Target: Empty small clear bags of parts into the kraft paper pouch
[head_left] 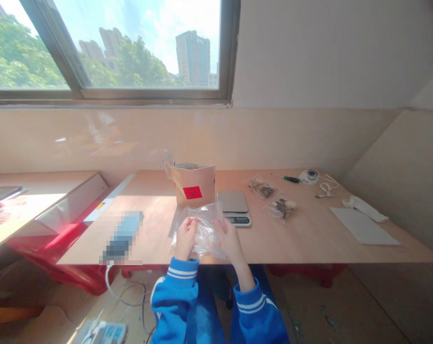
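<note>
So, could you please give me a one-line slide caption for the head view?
Both hands, left hand and right hand, hold a clear plastic bag before a scale.

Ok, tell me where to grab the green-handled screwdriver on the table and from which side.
Grip the green-handled screwdriver by its thick green handle, coming from above. It lies flat on the table with the handle toward the white round device and the thin shaft pointing left, so pinch across the handle from front and back.

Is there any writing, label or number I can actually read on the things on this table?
None can be read.
Red label on the brown paper bag: dark marks, too small.
Digital scale display: blurred.
Item left of the hands: pixelated, nothing legible.
</note>
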Available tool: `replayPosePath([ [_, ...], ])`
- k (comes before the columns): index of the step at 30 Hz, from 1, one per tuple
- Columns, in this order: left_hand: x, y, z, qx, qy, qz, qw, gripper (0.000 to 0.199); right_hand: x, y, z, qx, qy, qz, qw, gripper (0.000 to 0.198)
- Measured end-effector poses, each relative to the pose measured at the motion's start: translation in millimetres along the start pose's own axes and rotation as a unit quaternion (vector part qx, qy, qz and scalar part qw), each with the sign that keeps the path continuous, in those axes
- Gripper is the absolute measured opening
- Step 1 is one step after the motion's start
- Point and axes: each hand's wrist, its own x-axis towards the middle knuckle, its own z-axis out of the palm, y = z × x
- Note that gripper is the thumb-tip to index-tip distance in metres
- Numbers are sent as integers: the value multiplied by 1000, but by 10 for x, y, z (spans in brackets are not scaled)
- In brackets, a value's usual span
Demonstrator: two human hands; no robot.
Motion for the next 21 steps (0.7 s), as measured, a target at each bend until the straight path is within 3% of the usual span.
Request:
replayPosePath([
  [5,5,-14,-102,29,31,89,995,38,-20,106,22,15,-43,16,999,33],
  [10,134,39,-211,106,-13,80,991,37,-63,170,-36,37,-70,31,996,32],
  [13,309,74,-338,214,1,79,974,27,-75,195,-126,20,-68,80,994,38],
  [15,418,101,-451,321,37,72,943,20,-62,216,-235,3,-34,85,996,41],
  [18,481,160,-603,379,48,47,923,26,-10,268,-502,-65,41,23,997,38],
  [21,409,242,-621,419,72,62,903,45,90,354,-871,-211,173,-97,957,31],
])
